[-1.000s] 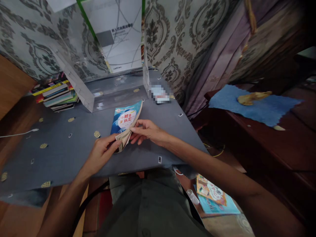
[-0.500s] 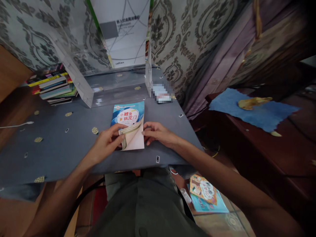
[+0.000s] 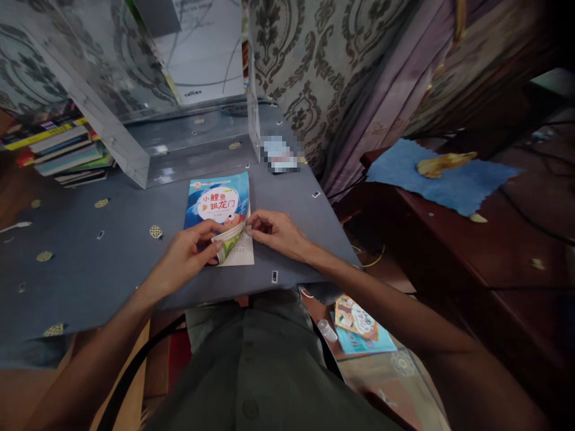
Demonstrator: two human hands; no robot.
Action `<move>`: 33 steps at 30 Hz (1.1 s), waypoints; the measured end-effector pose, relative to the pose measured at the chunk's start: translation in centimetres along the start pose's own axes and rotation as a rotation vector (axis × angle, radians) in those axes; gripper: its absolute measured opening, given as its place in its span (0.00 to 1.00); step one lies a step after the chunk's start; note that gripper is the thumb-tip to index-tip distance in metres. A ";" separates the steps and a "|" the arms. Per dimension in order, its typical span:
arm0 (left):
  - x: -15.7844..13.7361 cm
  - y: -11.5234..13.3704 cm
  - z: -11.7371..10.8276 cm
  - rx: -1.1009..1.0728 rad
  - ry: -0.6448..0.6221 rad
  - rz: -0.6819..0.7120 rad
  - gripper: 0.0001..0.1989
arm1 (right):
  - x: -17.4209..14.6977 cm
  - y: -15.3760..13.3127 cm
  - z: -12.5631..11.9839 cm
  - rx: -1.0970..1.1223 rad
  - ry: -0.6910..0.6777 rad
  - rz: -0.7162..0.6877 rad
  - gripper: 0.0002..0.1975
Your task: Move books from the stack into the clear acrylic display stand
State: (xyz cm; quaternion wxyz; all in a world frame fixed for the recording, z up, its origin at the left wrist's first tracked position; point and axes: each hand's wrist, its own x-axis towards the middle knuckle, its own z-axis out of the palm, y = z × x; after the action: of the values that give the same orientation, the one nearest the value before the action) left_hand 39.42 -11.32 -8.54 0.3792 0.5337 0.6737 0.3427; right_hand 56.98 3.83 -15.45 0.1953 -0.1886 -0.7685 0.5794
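Observation:
A blue children's book (image 3: pixel 218 194) lies on the table with its illustrated cover facing up. My left hand (image 3: pixel 186 251) grips its lower left part, thumb below and fingers over the cover, and a bundle of pages curls up there. Beneath the curl, a green-tinted page and a pale printed page show. At the book's right edge, my right hand (image 3: pixel 283 236) has its thumb and forefinger pinched on the page edges. How many pages are between those fingertips I cannot make out.
A clear acrylic stand (image 3: pixel 135 158) rises behind the book, with a white box (image 3: pixel 204 66) in it. Stacked books (image 3: pixel 67 149) are at the left. A blue cloth (image 3: pixel 444 179) lies on the brown furniture at right. More books (image 3: pixel 363 329) rest below the table's edge.
My view has shifted, so the scene sits further left and higher. The curled pages have changed: a green-tinted page shows under them, and my right fingertips have closed in on the edge.

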 end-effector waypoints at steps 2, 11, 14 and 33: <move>-0.3 0.1 0.4 0.087 0.063 0.040 0.15 | 0.1 -0.2 0.1 -0.074 0.011 -0.059 0.07; -0.6 -0.7 0.9 0.098 0.069 0.090 0.13 | 0.2 -0.2 0.1 -0.085 -0.066 -0.123 0.06; -0.2 -0.6 0.7 0.003 0.018 0.054 0.12 | 0.0 -0.3 0.2 -0.071 -0.075 -0.142 0.04; -0.6 -0.5 1.2 0.096 0.128 0.108 0.11 | 1.8 -2.1 -0.9 -0.318 -0.129 -0.509 0.08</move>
State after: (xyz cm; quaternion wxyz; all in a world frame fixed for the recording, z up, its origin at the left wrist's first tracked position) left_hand 40.34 -11.98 -9.51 0.2904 0.5637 0.6825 0.3635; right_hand 55.79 4.98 -13.03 0.2527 0.0189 -0.8830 0.3950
